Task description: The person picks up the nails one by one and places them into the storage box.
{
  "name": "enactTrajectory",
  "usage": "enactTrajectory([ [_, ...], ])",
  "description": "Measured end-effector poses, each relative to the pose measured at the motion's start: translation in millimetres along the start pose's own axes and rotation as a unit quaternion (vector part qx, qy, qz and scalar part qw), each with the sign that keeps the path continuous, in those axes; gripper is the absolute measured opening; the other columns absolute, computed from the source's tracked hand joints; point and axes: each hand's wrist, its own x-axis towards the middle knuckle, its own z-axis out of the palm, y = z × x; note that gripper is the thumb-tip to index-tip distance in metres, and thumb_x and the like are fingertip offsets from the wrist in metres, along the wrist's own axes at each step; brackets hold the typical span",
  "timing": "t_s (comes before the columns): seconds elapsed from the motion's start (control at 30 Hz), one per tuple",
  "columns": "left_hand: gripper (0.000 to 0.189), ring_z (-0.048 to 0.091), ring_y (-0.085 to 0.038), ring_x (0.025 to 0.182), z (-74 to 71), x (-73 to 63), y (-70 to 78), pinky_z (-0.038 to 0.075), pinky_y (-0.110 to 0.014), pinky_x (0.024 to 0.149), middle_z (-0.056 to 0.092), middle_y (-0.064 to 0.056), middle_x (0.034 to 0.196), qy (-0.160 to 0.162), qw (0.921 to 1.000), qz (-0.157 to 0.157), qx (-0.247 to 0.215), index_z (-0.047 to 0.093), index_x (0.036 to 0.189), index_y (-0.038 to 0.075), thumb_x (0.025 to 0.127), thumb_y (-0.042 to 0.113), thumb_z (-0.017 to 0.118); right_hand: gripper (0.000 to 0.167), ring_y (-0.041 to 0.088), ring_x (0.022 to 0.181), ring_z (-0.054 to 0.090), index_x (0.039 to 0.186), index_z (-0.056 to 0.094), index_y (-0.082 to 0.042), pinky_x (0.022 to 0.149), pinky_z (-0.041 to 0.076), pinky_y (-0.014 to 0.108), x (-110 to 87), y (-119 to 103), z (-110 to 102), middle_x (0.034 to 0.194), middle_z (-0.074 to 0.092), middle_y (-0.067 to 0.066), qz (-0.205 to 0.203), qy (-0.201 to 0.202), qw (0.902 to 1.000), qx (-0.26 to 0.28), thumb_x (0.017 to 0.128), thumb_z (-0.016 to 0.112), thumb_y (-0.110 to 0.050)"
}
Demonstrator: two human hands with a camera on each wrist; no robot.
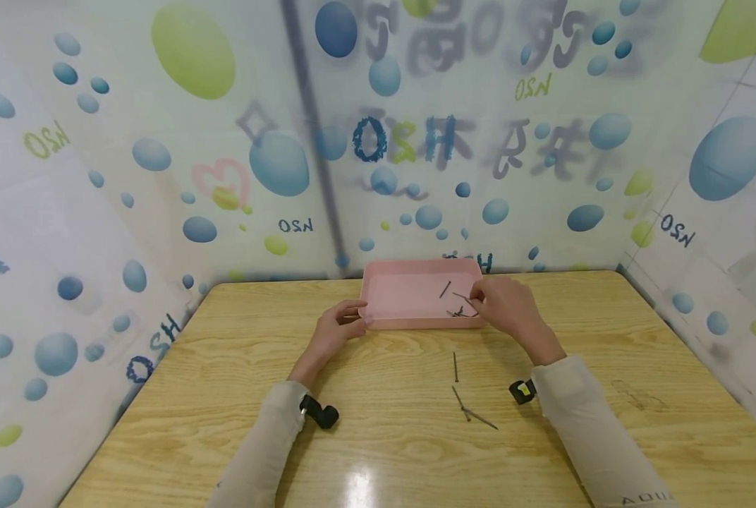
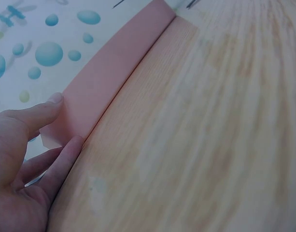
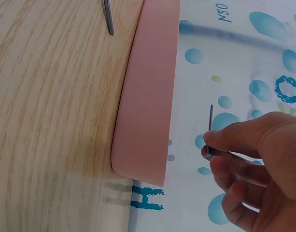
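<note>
A shallow pink tray (image 1: 400, 288) lies at the back of the table. My left hand (image 1: 338, 329) holds its front left corner; in the left wrist view, thumb and fingers lie against the tray's pink wall (image 2: 109, 67). Above the tray's right side, my right hand (image 1: 508, 307) pinches a nail (image 3: 210, 117) by its head end between thumb and forefinger, point outward. Several dark nails (image 1: 459, 312) lie inside the tray on the right, with another nail (image 1: 445, 289) slightly apart from them.
On the wooden table (image 1: 378, 395), one nail (image 1: 455, 367) lies in front of the tray, and nearer to me a few crossed nails (image 1: 482, 419). A patterned sheet (image 1: 384, 197) with blue and green dots hangs right behind the table, with more at both sides.
</note>
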Motion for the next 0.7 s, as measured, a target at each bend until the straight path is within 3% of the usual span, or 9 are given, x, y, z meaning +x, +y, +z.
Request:
enactTrajectory([
  [0.5, 0.046, 0.069, -0.026, 0.113, -0.7, -0.9, 1.4, 0.063, -0.036, 0.091, 0.064, -0.017, 0.136, 0.001, 1.0000, 0.001, -0.001, 0.062, 0.142, 0.012, 0.099, 0.019, 0.072, 0.013, 0.014, 0.062, 0.056, 0.089, 0.077, -0.011, 0.050, 0.042, 0.027, -0.2, -1.7, 0.4, 0.086, 0.074, 0.004, -0.003, 0.027, 0.9996, 0.002, 0.097, 0.068, -0.014],
  [0.7, 0.046, 0.069, -0.027, 0.114, -0.1, -1.0, 1.0, 0.062, -0.035, 0.091, 0.063, -0.020, 0.138, 0.001, 1.0000, 0.002, 0.001, 0.061, 0.143, 0.010, 0.099, 0.018, 0.071, 0.013, 0.015, 0.061, 0.057, 0.096, 0.080, -0.008, 0.049, 0.043, 0.028, -0.7, -1.8, 3.2, 0.091, 0.076, 0.007, -0.001, 0.044, 0.9990, 0.005, 0.096, 0.069, -0.014],
])
